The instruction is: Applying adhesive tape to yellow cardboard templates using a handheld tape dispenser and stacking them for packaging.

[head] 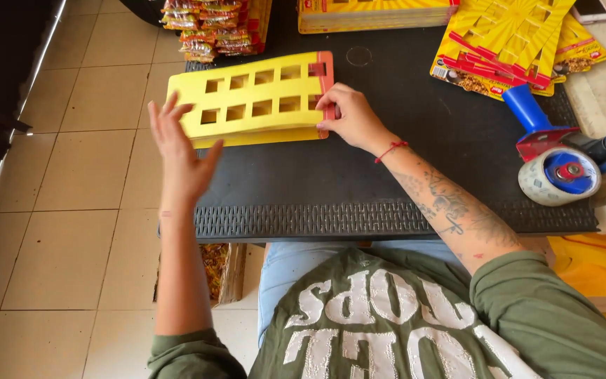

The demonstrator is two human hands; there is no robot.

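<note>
Pinching the red-edged right end of a yellow die-cut cardboard sheet between thumb and fingertips, right hand closed on the card and keeping it arched slightly above a black rubber mat. Hovering at the sheet's left end with fingers spread wide and holding nothing, left hand close to the card's corner, contact impossible to tell. Lying across the mat's upper left with its left end reaching past the mat's edge, two rows of square windows punched through it. Looking light, thin and springy, likely bending or creasing easily at the narrow strips between windows; best gripped at the solid end borders. Resting at far right, a blue-handled tape dispenser; above it, a fan of yellow printed cards; at top left, stacked snack packets.
</note>
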